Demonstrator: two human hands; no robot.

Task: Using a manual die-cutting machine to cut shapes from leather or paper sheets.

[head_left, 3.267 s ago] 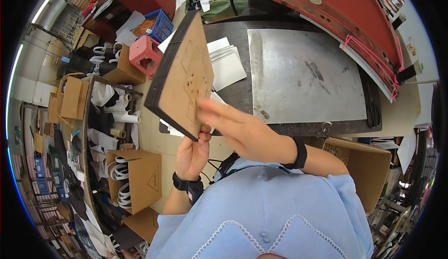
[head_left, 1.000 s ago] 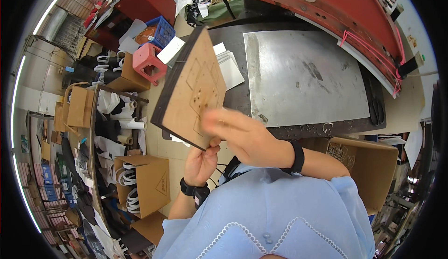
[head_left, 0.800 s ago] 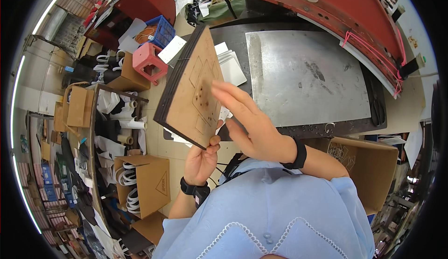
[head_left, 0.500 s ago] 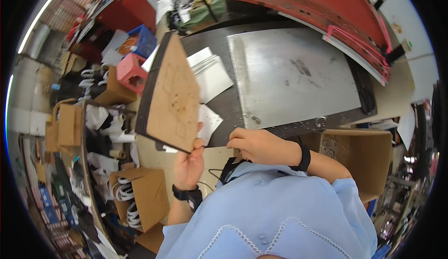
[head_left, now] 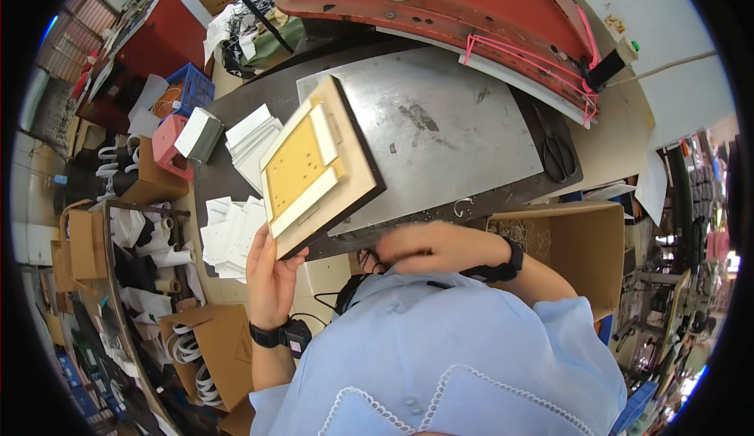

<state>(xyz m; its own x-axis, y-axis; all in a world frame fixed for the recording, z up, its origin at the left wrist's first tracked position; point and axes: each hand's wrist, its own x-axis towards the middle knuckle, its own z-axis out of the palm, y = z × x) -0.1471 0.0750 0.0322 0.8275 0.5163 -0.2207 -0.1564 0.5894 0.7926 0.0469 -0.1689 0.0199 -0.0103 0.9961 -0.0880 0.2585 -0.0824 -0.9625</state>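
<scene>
The left hand pinches a die board, partly before the metal sheet; the right hand blurs by the sheet's near edge, finger spread unclear.

A pink stool stands near a blue crate, and a cardboard box holds white coils.

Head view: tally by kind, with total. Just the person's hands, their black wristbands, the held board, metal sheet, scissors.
Hands: 2, left hand and right hand
Wristbands: 2, left wristband and right wristband
Board: 1
Metal sheet: 1
Scissors: 1
Total: 7
</scene>
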